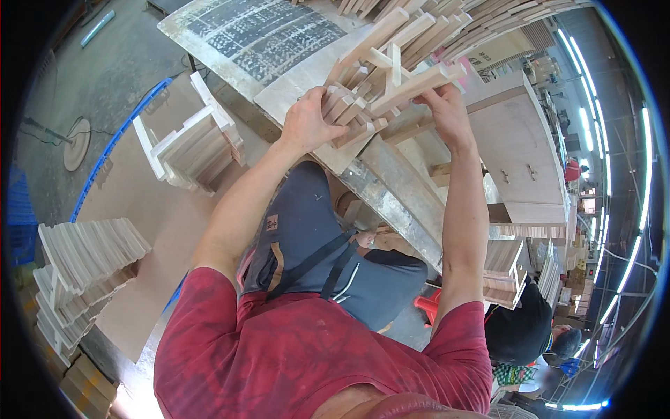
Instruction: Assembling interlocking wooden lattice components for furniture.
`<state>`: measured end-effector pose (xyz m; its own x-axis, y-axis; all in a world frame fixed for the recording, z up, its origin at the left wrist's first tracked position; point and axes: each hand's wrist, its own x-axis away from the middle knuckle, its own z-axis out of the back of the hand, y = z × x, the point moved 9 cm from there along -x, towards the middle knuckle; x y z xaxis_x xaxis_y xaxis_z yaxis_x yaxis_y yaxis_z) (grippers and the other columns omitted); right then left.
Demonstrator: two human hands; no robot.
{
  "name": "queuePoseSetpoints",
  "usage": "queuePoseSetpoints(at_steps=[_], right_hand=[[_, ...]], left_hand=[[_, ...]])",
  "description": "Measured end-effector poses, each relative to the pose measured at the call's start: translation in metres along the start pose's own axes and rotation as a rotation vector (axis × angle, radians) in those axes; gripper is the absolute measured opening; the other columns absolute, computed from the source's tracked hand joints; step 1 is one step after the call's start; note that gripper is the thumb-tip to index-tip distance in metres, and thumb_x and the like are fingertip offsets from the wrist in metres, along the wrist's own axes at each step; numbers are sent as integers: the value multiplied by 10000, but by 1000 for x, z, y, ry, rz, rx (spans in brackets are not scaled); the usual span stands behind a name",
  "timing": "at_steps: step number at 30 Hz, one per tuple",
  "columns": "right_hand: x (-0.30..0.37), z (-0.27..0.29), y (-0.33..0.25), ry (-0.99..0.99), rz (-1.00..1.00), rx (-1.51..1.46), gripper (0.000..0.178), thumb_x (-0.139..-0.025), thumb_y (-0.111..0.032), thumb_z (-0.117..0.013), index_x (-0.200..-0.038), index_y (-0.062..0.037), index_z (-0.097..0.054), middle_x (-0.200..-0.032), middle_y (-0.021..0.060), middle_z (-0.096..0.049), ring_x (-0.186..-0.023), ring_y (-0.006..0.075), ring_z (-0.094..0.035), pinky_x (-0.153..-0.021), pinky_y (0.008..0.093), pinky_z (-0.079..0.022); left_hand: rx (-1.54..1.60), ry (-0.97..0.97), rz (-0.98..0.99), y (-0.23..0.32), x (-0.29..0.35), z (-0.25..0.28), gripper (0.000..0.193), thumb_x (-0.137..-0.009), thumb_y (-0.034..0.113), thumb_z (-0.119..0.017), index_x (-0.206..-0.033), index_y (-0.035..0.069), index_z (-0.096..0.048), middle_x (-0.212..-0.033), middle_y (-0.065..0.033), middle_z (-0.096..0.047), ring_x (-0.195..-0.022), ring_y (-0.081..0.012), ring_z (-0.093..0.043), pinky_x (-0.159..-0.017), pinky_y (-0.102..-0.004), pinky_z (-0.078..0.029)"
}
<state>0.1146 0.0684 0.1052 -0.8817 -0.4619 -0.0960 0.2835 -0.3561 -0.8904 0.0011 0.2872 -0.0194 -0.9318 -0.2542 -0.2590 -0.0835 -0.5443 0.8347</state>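
My left hand (306, 124) is curled around the near ends of a bunch of short wooden sticks (340, 110), its thumb on the near side. With my right hand (449, 117) I grip one end of a pale wooden frame (408, 91) made of bars joined by crosspieces. The fingers lie partly hidden behind the bar. This frame sits tilted above the sticks on the workbench (279, 101). Several longer wooden strips lie behind it.
Stacked wooden frames (199, 143) stand at left on a brown board (132, 185), with more stacks (91, 255) farther left. A blue hose-like edge (105, 164) curves there. On the right are a large wooden panel (520, 146) and a person in black (520, 328).
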Motion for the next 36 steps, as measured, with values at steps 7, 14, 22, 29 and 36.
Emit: queuePoseSetpoints(at_steps=[7, 14, 22, 29, 36], right_hand=[[7, 1, 17, -16, 33, 172, 320, -978, -216, -652, -1171, 39, -675, -1020, 95, -724, -936, 164, -668, -826, 314, -504], [5, 9, 27, 97, 2, 265, 348, -951, -265, -681, -1111, 44, -701, -922, 96, -720, -790, 166, -649, -680, 323, -497], [-7, -2, 25, 22, -199, 328, 343, -905, -285, -737, -956, 54, -741, -823, 84, -702, -732, 151, -629, -639, 310, -486], [6, -10, 19, -3, -226, 400, 356, -890, -278, -747, -955, 72, -746, -832, 126, -734, -775, 186, -678, -727, 335, -522], [12, -12, 11, 111, -271, 461, 348, -884, -243, -732, -1009, 81, -743, -897, 166, -756, -824, 223, -716, -769, 355, -536]], left_hand=[[-15, -50, 6, 5, -2, 2, 869, -626, 362, -919, -1294, -45, -540, -1191, -205, -657, -1108, -352, -654, -963, -428, -528], [-10, -8, -5, 2, -3, 1, 865, -615, 369, -930, -1275, -35, -543, -1179, -203, -659, -1115, -354, -650, -953, -436, -531], [-25, 45, -26, 7, 2, 2, 876, -616, 392, -935, -1272, -38, -546, -1184, -228, -656, -1089, -371, -659, -947, -432, -531], [-27, 5, 12, 4, 5, -1, 857, -627, 372, -921, -1277, -31, -534, -1185, -225, -650, -1086, -371, -658, -935, -442, -532], [5, 14, 12, 6, 6, 0, 836, -650, 374, -901, -1279, -26, -523, -1185, -215, -640, -1106, -375, -649, -950, -454, -531]])
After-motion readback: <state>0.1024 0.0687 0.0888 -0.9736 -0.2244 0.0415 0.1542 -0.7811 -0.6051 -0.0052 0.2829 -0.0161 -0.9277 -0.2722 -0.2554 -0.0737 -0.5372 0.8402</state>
